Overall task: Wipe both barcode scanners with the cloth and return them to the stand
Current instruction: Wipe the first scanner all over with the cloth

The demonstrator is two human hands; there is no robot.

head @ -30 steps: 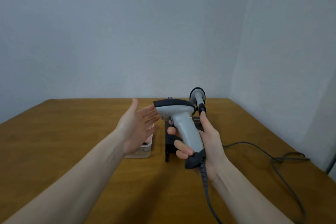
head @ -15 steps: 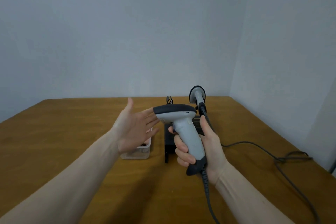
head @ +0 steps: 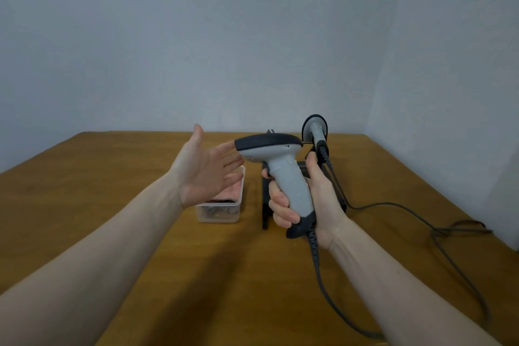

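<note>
Scanner (head: 276, 166) upright (head pointing left)

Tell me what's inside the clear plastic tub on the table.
The clear tub holds something pinkish with a dark striped edge, possibly cloth. The left hand covers its rear part, so the rest cannot be seen.

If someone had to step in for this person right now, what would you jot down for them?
Right hand: grips the grey scanner by its handle, lifted above the table, cable hanging down.
Left hand: open, palm up, empty, fingertips near the scanner's head.
Second scanner: sits in the black stand behind.
Clear tub: on the table left of the stand, holding something pinkish, possibly the cloth; I cannot tell.
Done: one scanner taken out.
Left: no cloth in hand, so fetch it, wipe this scanner, put it back, then do the second.
</note>
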